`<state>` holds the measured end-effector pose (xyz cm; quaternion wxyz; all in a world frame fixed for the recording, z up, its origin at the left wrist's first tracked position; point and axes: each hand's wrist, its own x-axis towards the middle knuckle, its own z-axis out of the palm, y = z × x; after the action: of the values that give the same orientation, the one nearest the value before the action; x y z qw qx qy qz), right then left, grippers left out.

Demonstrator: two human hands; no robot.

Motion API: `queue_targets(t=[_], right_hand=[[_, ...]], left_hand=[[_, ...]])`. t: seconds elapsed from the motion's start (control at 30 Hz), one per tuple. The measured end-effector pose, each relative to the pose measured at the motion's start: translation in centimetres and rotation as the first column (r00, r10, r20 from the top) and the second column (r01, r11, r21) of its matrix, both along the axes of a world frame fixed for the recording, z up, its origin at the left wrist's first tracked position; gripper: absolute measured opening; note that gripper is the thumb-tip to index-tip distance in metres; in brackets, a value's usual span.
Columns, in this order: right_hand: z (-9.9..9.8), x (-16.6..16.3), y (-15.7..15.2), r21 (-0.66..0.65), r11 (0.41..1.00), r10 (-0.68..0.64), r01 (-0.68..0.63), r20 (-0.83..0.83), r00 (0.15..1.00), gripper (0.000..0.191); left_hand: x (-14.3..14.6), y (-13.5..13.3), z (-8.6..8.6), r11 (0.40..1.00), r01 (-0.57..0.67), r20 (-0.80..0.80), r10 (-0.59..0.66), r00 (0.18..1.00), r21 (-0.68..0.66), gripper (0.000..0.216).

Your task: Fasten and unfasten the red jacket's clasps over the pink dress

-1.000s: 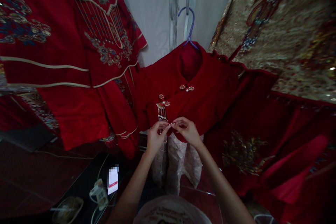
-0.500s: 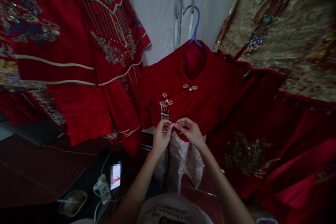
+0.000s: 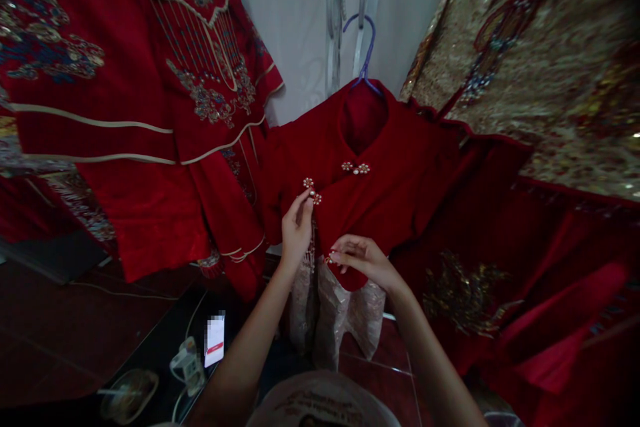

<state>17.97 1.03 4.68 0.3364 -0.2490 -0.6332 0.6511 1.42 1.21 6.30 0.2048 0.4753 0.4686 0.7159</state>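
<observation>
A short red jacket [image 3: 385,203] with a crossed front hangs on a purple hanger [image 3: 369,53]. A pearl flower clasp [image 3: 355,167] sits below its collar. My left hand [image 3: 297,230] is at the jacket's left side, thumb and forefinger closed at a second pearl flower clasp [image 3: 317,199]. A beaded tassel [image 3: 312,247] hangs beside that hand, partly hidden by it. Lower down, my right hand [image 3: 367,260] pinches the jacket's lower front edge, where a small pearl button [image 3: 330,258] shows at the fingertips.
Red embroidered garments [image 3: 125,80] hang on the left, a gold sequinned garment [image 3: 565,80] on the right. Below stand pale wrapped shapes [image 3: 333,313]. A lit phone [image 3: 215,340], a white power adapter [image 3: 187,365] and a plastic container [image 3: 130,395] lie at lower left.
My hands were together at the jacket's lower edge. My left hand has moved up to the side clasp; my right has shifted slightly down, still pinching the edge.
</observation>
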Motion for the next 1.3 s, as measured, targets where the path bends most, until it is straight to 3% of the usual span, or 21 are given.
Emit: queue_targets(t=[0.13, 0.2, 0.3, 0.43, 0.7, 0.83, 0.9, 0.97, 1.1, 1.2, 1.3], right_hand=[[0.2, -0.8, -1.0, 0.011, 1.0, 0.002, -0.002, -0.015, 1.0, 0.027], [0.0, -1.1, -1.1, 0.022, 1.0, 0.0, 0.001, -0.033, 0.999, 0.026], [-0.4, -1.4, -1.0, 0.036, 0.999, -0.007, 0.008, -0.045, 0.999, 0.025], [-0.4, -1.8, -0.8, 0.037, 0.999, -0.036, 0.038, -0.041, 0.999, 0.026], [0.0, -2.6, -1.2, 0.027, 0.994, -0.1, 0.102, -0.043, 0.994, 0.029], [-0.2, -2.2, -1.2, 0.052, 0.995, -0.082, 0.083, -0.019, 0.996, 0.028], [-0.2, -1.9, -1.2, 0.056, 0.996, -0.065, 0.065, 0.007, 0.998, 0.029], [0.0, -1.7, -1.4, 0.064, 0.996, -0.065, 0.063, 0.027, 0.998, 0.03], [0.6, -1.5, -1.7, 0.075, 0.993, -0.093, 0.091, 0.028, 0.995, 0.029], [0.8, -1.3, -1.9, 0.071, 0.994, -0.088, 0.086, 0.024, 0.996, 0.027], [0.9, -1.3, -2.0, 0.083, 0.994, -0.068, 0.066, 0.025, 0.997, 0.026]], left_hand=[[-0.1, 0.8, 1.8, 0.987, 0.163, 0.213, -0.157, 0.964, -0.009, 0.039], [-0.3, 0.8, 1.8, 0.963, 0.269, 0.335, -0.259, 0.906, 0.017, 0.042], [-0.6, 0.6, 1.4, 0.94, 0.339, 0.463, -0.314, 0.829, 0.031, 0.039], [-1.1, 1.2, 1.5, 0.948, 0.318, 0.476, -0.278, 0.834, -0.004, 0.034], [-1.2, 3.6, 1.0, 0.992, 0.124, 0.404, -0.104, 0.909, -0.022, 0.022], [-0.4, 3.7, 2.4, 0.968, 0.232, 0.187, -0.211, 0.959, -0.098, 0.024], [0.2, 3.4, 3.8, 0.967, 0.25, -0.032, -0.251, 0.967, -0.053, 0.025], [0.7, 3.1, 5.3, 0.976, 0.213, -0.295, -0.189, 0.936, 0.05, 0.025], [1.0, 3.1, 7.2, 0.974, 0.09, -0.712, 0.088, 0.697, 0.208, 0.031], [0.5, 3.9, 7.8, 0.951, 0.074, -0.824, 0.218, 0.522, 0.299, 0.026], [0.0, 4.4, 8.5, 0.935, 0.152, -0.876, 0.232, 0.422, 0.321, 0.022]])
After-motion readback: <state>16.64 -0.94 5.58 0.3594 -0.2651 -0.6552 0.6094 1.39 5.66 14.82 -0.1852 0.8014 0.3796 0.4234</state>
